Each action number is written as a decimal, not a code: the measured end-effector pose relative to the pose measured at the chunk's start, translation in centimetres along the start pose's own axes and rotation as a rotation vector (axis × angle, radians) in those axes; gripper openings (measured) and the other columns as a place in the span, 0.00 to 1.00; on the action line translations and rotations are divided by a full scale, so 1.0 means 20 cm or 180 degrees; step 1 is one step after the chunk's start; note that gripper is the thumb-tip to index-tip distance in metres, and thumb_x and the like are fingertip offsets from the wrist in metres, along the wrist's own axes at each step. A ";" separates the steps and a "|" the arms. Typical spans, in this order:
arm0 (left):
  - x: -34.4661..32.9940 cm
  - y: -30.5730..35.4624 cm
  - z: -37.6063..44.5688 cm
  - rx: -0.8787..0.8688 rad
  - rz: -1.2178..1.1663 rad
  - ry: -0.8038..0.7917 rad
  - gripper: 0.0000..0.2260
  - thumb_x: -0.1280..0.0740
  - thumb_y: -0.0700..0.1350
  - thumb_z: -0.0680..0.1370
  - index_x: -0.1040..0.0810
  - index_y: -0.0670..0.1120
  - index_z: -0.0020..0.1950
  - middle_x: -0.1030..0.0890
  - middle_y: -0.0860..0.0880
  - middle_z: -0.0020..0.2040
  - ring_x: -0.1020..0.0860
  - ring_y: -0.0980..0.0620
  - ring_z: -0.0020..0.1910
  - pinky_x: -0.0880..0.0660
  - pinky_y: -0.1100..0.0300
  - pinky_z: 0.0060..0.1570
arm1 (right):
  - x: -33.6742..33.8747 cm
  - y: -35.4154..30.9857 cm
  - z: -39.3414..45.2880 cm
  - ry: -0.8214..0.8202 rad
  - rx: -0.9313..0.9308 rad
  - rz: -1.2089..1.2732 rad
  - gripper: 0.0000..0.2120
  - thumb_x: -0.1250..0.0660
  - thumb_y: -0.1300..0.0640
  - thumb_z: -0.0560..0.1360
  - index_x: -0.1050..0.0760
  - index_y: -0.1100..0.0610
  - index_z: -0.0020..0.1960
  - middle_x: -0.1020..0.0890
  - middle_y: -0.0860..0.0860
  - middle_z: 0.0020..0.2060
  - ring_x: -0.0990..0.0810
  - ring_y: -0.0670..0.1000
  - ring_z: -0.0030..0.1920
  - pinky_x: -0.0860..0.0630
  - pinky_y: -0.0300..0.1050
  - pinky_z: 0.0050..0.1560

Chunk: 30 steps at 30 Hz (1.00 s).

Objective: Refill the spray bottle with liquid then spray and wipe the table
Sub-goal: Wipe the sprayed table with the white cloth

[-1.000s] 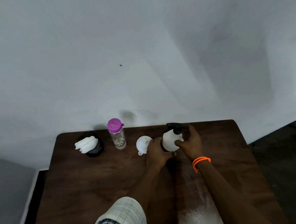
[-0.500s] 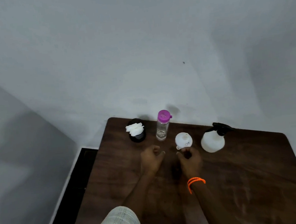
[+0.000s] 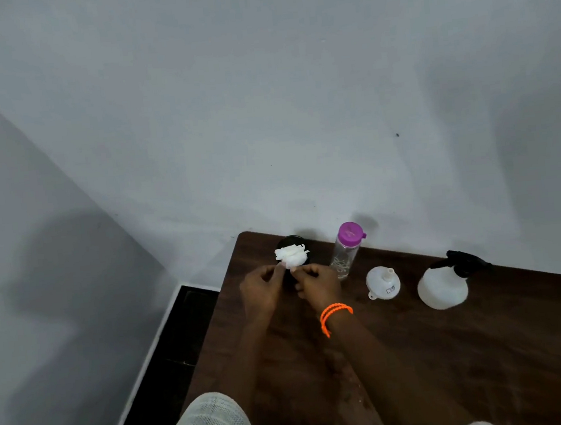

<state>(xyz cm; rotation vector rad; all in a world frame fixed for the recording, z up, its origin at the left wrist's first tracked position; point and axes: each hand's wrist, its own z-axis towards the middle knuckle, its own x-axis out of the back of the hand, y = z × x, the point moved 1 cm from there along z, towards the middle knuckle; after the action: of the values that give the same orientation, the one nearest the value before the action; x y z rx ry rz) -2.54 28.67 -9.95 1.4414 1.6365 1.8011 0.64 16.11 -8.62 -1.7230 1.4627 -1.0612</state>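
Observation:
A white wad of cloth (image 3: 292, 255) sits on top of a small black holder (image 3: 289, 241) at the table's far left corner. My left hand (image 3: 262, 287) pinches the wad's lower left edge. My right hand (image 3: 317, 286), with an orange bracelet on its wrist, has its fingers curled against the holder's front, just under the wad. The white spray bottle (image 3: 442, 287) with its black trigger head stands alone to the right, with neither hand on it. A white funnel (image 3: 382, 283) lies upside down between it and a clear bottle with a purple cap (image 3: 345, 257).
The dark wooden table (image 3: 474, 358) stands against a pale wall. Its left edge drops to a dark floor strip (image 3: 169, 356). A faint smeared patch (image 3: 346, 380) shows on the table near me.
Both hands left the spray bottle and moved left past the funnel and the clear bottle to the white cloth. My view swung left, so the items now sit further right.

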 end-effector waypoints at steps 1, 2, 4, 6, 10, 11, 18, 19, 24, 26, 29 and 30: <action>0.00 0.01 0.01 -0.0002 -0.0015 -0.0035 0.09 0.28 0.57 0.75 0.12 0.53 0.43 0.14 0.60 0.37 0.18 0.66 0.40 0.22 0.63 0.44 | -0.02 -0.01 0.01 0.0029 -0.0095 0.0091 0.09 0.24 0.54 0.74 0.17 0.55 0.37 0.15 0.56 0.33 0.18 0.52 0.33 0.16 0.59 0.45; 0.01 0.01 0.02 0.0000 -0.0018 -0.0081 0.10 0.28 0.58 0.75 0.12 0.54 0.43 0.15 0.60 0.37 0.18 0.67 0.40 0.22 0.63 0.43 | -0.04 -0.02 0.02 0.0073 -0.0175 0.0154 0.10 0.24 0.55 0.74 0.18 0.55 0.35 0.16 0.56 0.32 0.18 0.52 0.33 0.16 0.58 0.44; 0.01 0.01 0.03 0.0028 -0.0036 -0.0158 0.10 0.28 0.57 0.75 0.12 0.54 0.43 0.14 0.60 0.36 0.17 0.65 0.39 0.20 0.61 0.43 | -0.07 -0.03 0.04 0.0170 -0.0298 0.0214 0.12 0.24 0.57 0.74 0.20 0.55 0.32 0.17 0.56 0.31 0.18 0.54 0.34 0.16 0.57 0.44; 0.01 0.01 0.05 0.0042 -0.0041 -0.0186 0.09 0.28 0.56 0.75 0.12 0.52 0.43 0.14 0.58 0.37 0.17 0.62 0.40 0.19 0.59 0.44 | -0.08 -0.03 0.04 0.0244 -0.0408 0.0226 0.12 0.25 0.58 0.73 0.20 0.55 0.31 0.17 0.57 0.31 0.18 0.55 0.34 0.16 0.59 0.44; 0.02 0.00 0.08 0.0043 0.0038 -0.0258 0.07 0.25 0.53 0.74 0.11 0.52 0.43 0.16 0.60 0.34 0.19 0.67 0.38 0.20 0.60 0.45 | -0.07 -0.02 0.03 0.0289 -0.0557 0.0316 0.06 0.28 0.60 0.73 0.19 0.58 0.37 0.16 0.59 0.34 0.18 0.54 0.33 0.16 0.56 0.44; 0.02 0.01 0.09 0.0038 0.0057 -0.0280 0.06 0.25 0.53 0.74 0.12 0.52 0.42 0.16 0.61 0.33 0.19 0.68 0.37 0.21 0.61 0.44 | -0.07 -0.02 0.03 0.0294 -0.0557 0.0383 0.05 0.28 0.60 0.73 0.19 0.60 0.39 0.16 0.59 0.35 0.18 0.54 0.33 0.17 0.54 0.43; 0.01 0.02 0.10 0.0057 0.0072 -0.0361 0.07 0.24 0.54 0.74 0.11 0.51 0.46 0.13 0.56 0.39 0.17 0.62 0.41 0.21 0.61 0.45 | -0.03 -0.04 0.00 0.0221 -0.0329 0.0986 0.05 0.31 0.63 0.74 0.20 0.60 0.40 0.18 0.57 0.35 0.20 0.53 0.36 0.22 0.44 0.36; 0.01 0.02 0.10 0.0077 0.0070 -0.0353 0.08 0.24 0.54 0.74 0.11 0.51 0.47 0.13 0.55 0.40 0.17 0.61 0.41 0.20 0.61 0.45 | -0.02 -0.04 -0.01 0.0209 -0.0296 0.1039 0.05 0.31 0.63 0.74 0.21 0.60 0.40 0.19 0.57 0.34 0.20 0.53 0.36 0.22 0.44 0.35; -0.01 0.01 0.09 0.0105 0.0056 -0.0376 0.10 0.25 0.56 0.75 0.11 0.50 0.45 0.13 0.54 0.38 0.16 0.57 0.42 0.20 0.58 0.45 | 0.02 -0.04 -0.05 0.0201 -0.0215 0.1438 0.15 0.33 0.66 0.75 0.21 0.54 0.32 0.18 0.52 0.31 0.20 0.51 0.35 0.23 0.42 0.33; -0.01 0.01 0.08 0.0165 0.0066 -0.0349 0.12 0.26 0.57 0.75 0.12 0.48 0.42 0.14 0.53 0.37 0.16 0.55 0.40 0.20 0.56 0.45 | 0.05 -0.04 -0.08 0.0178 -0.0161 0.1589 0.18 0.35 0.69 0.75 0.22 0.54 0.29 0.18 0.51 0.32 0.20 0.51 0.38 0.21 0.43 0.35; -0.01 0.01 0.05 0.0656 -0.0230 -0.0287 0.19 0.28 0.60 0.77 0.14 0.45 0.37 0.14 0.48 0.36 0.16 0.52 0.36 0.19 0.55 0.41 | 0.11 -0.04 -0.13 0.0123 -0.0074 0.1972 0.12 0.40 0.73 0.74 0.22 0.64 0.37 0.17 0.57 0.40 0.19 0.57 0.44 0.19 0.47 0.39; -0.02 0.02 0.03 0.1002 -0.0573 -0.0349 0.20 0.29 0.61 0.77 0.14 0.44 0.39 0.14 0.45 0.37 0.16 0.52 0.34 0.18 0.56 0.37 | 0.13 -0.03 -0.15 0.0074 -0.0064 0.2094 0.10 0.42 0.73 0.74 0.22 0.67 0.41 0.16 0.60 0.44 0.18 0.59 0.46 0.19 0.50 0.41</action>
<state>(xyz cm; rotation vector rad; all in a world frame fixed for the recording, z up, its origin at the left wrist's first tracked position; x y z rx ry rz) -1.79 28.61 -9.82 1.4325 1.9873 1.3898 -1.47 13.76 -6.18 -1.1003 1.8693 -0.7056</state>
